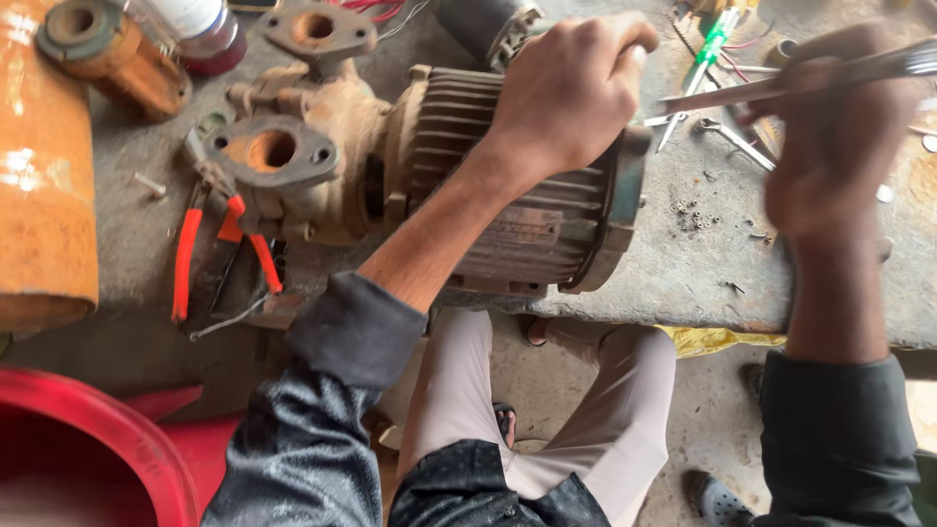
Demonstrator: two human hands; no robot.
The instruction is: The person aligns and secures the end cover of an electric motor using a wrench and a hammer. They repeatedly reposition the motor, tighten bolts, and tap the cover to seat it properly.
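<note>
A ribbed grey electric motor joined to a rusty pump housing lies on its side on the grey workbench. My left hand rests on top of the motor's finned body near its right end cover and grips it. My right hand hovers blurred above the bench to the right of the motor, closed on a long thin metal tool that points left toward the motor's end.
Red-handled pliers lie left of the pump. A rusty orange cylinder is at far left, a red tub at lower left. Small screws, a spanner and a green screwdriver lie right of the motor. My knees are below the bench edge.
</note>
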